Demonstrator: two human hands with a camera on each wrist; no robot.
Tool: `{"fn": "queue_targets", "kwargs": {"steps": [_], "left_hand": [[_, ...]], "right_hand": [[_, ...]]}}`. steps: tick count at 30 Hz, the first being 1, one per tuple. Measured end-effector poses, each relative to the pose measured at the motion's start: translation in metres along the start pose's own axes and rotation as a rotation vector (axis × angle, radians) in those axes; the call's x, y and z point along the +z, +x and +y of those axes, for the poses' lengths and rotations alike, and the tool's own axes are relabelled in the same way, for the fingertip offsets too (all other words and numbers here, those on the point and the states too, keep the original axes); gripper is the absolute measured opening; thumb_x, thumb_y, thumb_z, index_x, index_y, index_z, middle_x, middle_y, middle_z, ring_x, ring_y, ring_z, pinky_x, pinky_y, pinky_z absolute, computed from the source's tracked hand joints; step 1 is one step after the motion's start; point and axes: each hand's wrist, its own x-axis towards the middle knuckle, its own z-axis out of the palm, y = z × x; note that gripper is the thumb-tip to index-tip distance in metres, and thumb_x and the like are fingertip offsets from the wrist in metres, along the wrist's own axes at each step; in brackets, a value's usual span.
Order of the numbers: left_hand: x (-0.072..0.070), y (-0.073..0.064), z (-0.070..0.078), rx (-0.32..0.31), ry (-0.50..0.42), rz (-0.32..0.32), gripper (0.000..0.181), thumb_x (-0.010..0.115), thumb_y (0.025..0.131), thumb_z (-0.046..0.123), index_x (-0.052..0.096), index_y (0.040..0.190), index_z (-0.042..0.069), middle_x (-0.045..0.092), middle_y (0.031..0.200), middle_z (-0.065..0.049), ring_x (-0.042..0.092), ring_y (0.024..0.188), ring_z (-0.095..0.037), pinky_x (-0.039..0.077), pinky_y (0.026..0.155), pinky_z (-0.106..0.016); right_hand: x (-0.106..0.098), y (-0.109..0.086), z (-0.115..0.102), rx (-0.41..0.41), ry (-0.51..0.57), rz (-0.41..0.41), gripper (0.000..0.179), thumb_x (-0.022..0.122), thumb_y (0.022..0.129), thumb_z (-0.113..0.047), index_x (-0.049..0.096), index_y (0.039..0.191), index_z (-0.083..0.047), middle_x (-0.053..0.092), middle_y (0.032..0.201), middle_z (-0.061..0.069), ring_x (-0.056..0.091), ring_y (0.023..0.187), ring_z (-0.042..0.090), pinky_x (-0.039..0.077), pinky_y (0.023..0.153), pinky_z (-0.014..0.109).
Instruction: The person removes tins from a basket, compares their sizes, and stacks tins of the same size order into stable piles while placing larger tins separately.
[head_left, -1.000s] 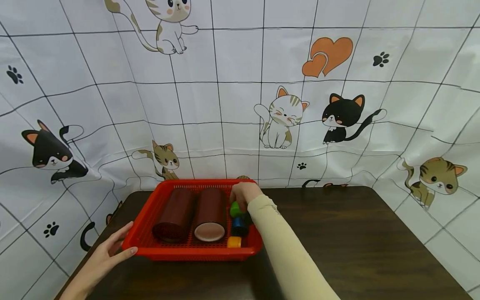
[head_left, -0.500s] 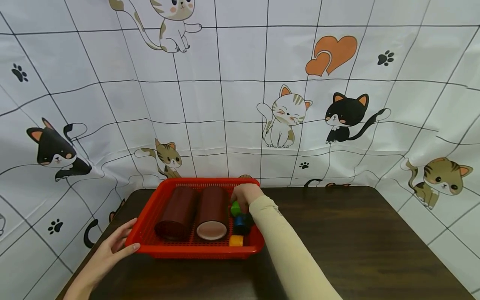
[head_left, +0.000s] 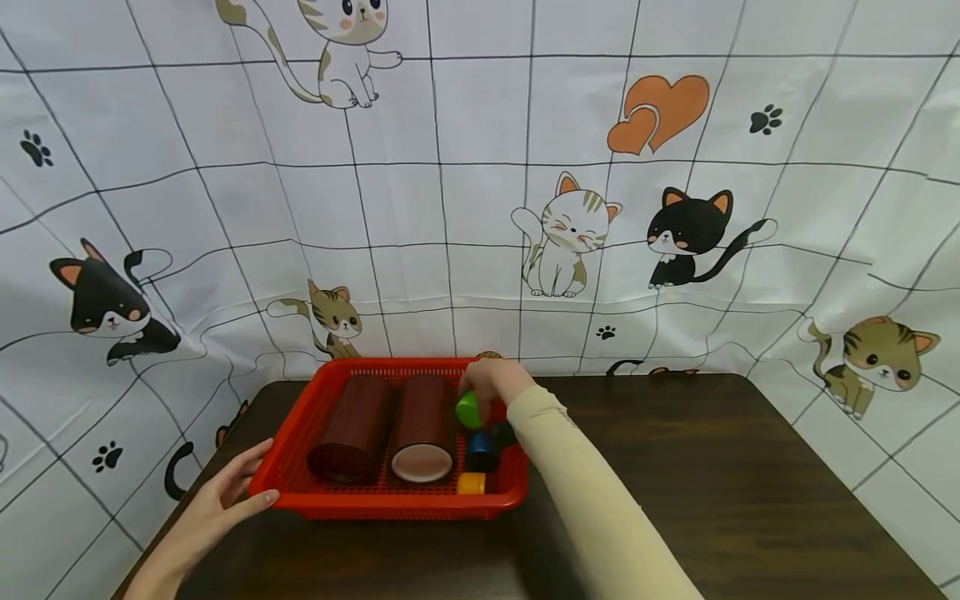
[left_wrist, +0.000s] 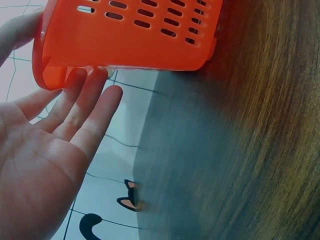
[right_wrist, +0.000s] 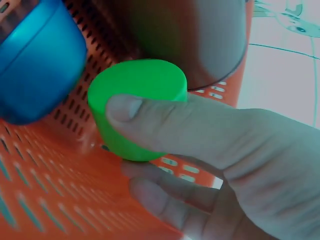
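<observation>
Smooth green piece, pinched tight!
The right hand (right_wrist: 225, 145) clamps the tapered green piece (right_wrist: 137, 77) at two o'clock in the slotted red basket (head_left: 390, 507); straight-fingered, the left hand (left_wrist: 52, 142) touches eight o'clock.

The left hand (head_left: 217, 508) has its thumb (head_left: 252, 506) spread wide from its fingers (left_wrist: 97, 120), which are almost straight. The right arm (head_left: 600, 500) is stretched out in front, and the right hand (head_left: 495, 383) tips down at its end — thumb on one side, bent fingers on the other, in a pinch.
</observation>
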Motion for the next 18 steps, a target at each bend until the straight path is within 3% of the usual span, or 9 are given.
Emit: {"fn": "queue_targets", "kwargs": {"steps": [4, 10, 18], "left_hand": [[0.000, 0.000, 0.000, 0.022, -0.013, -0.003, 0.069, 0.059, 0.099, 0.018, 0.022, 0.157, 0.008, 0.055, 0.117, 0.024, 0.059, 0.103, 0.011, 0.050, 0.079, -0.021], [-0.002, -0.002, -0.001, 0.014, -0.005, -0.003, 0.069, 0.058, 0.100, 0.019, 0.021, 0.157, 0.008, 0.054, 0.115, 0.029, 0.058, 0.102, 0.013, 0.051, 0.078, -0.020], [-0.001, -0.001, 0.000, -0.016, 0.025, -0.011, 0.071, 0.058, 0.100, 0.022, 0.020, 0.158, 0.009, 0.053, 0.114, 0.030, 0.056, 0.102, 0.015, 0.050, 0.078, -0.020]], "right_hand": [[-0.006, -0.003, 0.003, -0.025, 0.045, 0.030, 0.056, 0.083, 0.079, -0.012, 0.064, 0.131, -0.019, 0.063, 0.127, 0.003, 0.055, 0.100, 0.017, 0.053, 0.086, 0.030], [-0.013, -0.009, 0.010, -0.081, 0.224, 0.063, 0.059, 0.082, 0.080, -0.010, 0.056, 0.133, -0.010, 0.059, 0.122, 0.012, 0.064, 0.080, 0.018, 0.057, 0.071, 0.028], [-0.019, -0.027, 0.025, -0.164, 0.436, 0.128, 0.057, 0.081, 0.077, -0.004, 0.053, 0.126, -0.005, 0.054, 0.133, 0.018, 0.067, 0.079, 0.019, 0.059, 0.067, 0.031]]}}
